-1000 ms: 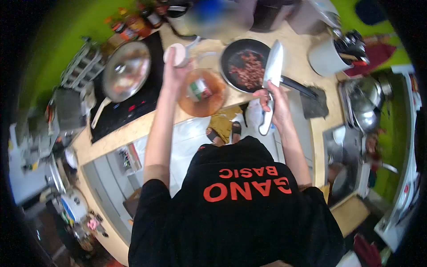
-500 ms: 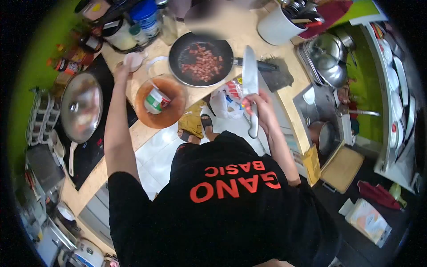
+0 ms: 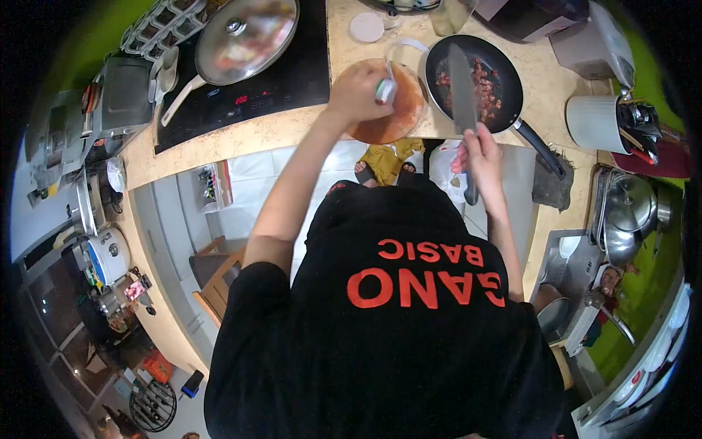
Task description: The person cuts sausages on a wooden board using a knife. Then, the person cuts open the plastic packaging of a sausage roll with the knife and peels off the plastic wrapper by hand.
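Note:
My left hand is closed round a small white and green container above the round reddish-brown board. In my right hand is a large knife, gripped by its handle, its blade pointing away from me over the black frying pan. Diced reddish meat lies in the pan, partly behind the blade. A white round lid rests on the counter beyond the board, beside a pale ring-shaped item.
A lidded pan sits on the black cooktop at left. A white utensil holder stands at right, near a dark cloth. The sink is at the far right.
My left hand has left the white lid on the counter and taken hold of the container on the board. The knife stays in my right hand, its blade now over the pan. The view has shifted.

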The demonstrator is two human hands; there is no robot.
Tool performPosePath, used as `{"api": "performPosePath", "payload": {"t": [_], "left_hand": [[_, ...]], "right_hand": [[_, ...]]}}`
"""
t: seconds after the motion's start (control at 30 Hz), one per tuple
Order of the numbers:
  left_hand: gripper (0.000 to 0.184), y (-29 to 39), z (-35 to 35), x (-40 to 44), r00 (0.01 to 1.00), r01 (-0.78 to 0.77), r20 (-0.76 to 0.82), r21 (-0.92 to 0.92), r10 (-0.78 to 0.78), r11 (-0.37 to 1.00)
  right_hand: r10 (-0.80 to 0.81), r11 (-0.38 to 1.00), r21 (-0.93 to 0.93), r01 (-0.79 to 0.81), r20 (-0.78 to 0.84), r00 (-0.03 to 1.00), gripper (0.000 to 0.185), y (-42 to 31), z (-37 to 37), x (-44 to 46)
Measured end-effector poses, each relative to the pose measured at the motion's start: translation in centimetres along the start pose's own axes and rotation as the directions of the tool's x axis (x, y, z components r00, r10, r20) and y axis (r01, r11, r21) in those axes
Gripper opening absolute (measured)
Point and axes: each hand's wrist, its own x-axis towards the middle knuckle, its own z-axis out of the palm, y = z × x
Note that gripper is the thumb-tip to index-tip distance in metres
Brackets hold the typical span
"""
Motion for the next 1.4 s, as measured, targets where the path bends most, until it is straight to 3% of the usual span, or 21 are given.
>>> {"api": "performPosePath", "payload": {"t": [0.03,0.07,0.1,0.13,0.17,0.2,0.23,0.27,0.33,0.57,0.7,0.77,1.07,1.4], "left_hand": [[0.068,-0.7,-0.1,0.1,0.975,-0.218,-0.046,-0.034,0.216,0.975],[0.068,-1.0,0.3,-0.3,0.977,-0.211,-0.049,-0.037,0.209,0.977],[0.066,-0.9,0.3,-0.7,0.988,-0.149,-0.069,-0.163,0.139,0.975],[0.064,-0.8,0.3,-1.1,0.994,-0.090,-0.079,-0.286,0.070,0.954],[0.064,-0.7,0.4,-1.6,0.995,-0.084,-0.076,-0.288,0.065,0.954],[0.064,-0.5,0.5,-2.3,0.983,-0.070,-0.180,-0.282,0.019,0.957],[0.064,-0.2,0.7,-2.9,0.959,-0.057,-0.283,-0.277,-0.025,0.959],[0.064,0.1,1.0,-3.4,0.960,-0.058,-0.279,-0.284,-0.024,0.957],[0.068,0.6,1.8,-4.1,0.915,0.033,-0.365,-0.357,-0.172,0.933],[0.068,0.3,4.6,-4.7,0.864,0.037,-0.392,-0.577,-0.316,0.816],[0.069,0.3,5.0,-4.7,0.857,0.056,-0.397,-0.563,-0.329,0.824],[0.070,0.8,4.9,-4.7,0.837,0.038,-0.377,-0.683,-0.397,0.729],[0.061,0.7,4.0,-4.6,0.859,0.091,-0.396,-0.506,-0.325,0.858],[0.063,0.1,4.3,-4.4,0.851,0.019,-0.444,-0.507,-0.280,0.862]], "right_hand": [[-0.007,0.997,-0.074,0.011,0.044,0.999,0.016,-0.5,0.7,0.2],[-0.062,0.990,-0.124,0.069,0.062,0.996,0.016,-1.0,1.4,0.2],[-0.056,0.989,-0.130,0.064,0.068,0.996,0.016,-1.1,2.0,0.2],[-0.125,0.947,-0.290,0.141,0.072,0.989,0.016,-1.1,2.7,0.3],[-0.192,0.874,-0.439,0.211,0.087,0.978,0.016,-1.1,3.2,0.5],[-0.292,0.819,-0.483,0.311,0.115,0.949,0.019,-0.9,3.9,0.8],[-0.286,0.821,-0.484,0.304,0.113,0.951,0.019,-0.9,4.4,0.7],[-0.315,0.783,-0.530,0.325,0.112,0.942,0.017,-0.9,5.0,0.6],[-0.376,0.656,-0.658,0.370,0.140,0.916,0.017,-2.3,6.3,-0.1],[-0.395,0.484,-0.758,0.437,0.255,0.882,0.025,-2.3,8.7,-0.8],[-0.370,0.402,-0.805,0.435,0.292,0.882,0.032,-1.7,9.3,-0.4],[-0.339,0.375,-0.827,0.419,0.298,0.892,0.031,-1.9,9.4,-0.5],[-0.294,0.324,-0.873,0.365,0.274,0.916,0.020,-2.1,9.5,-0.1],[-0.346,0.265,-0.876,0.402,0.303,0.888,0.022,-0.9,9.3,0.5]]}}
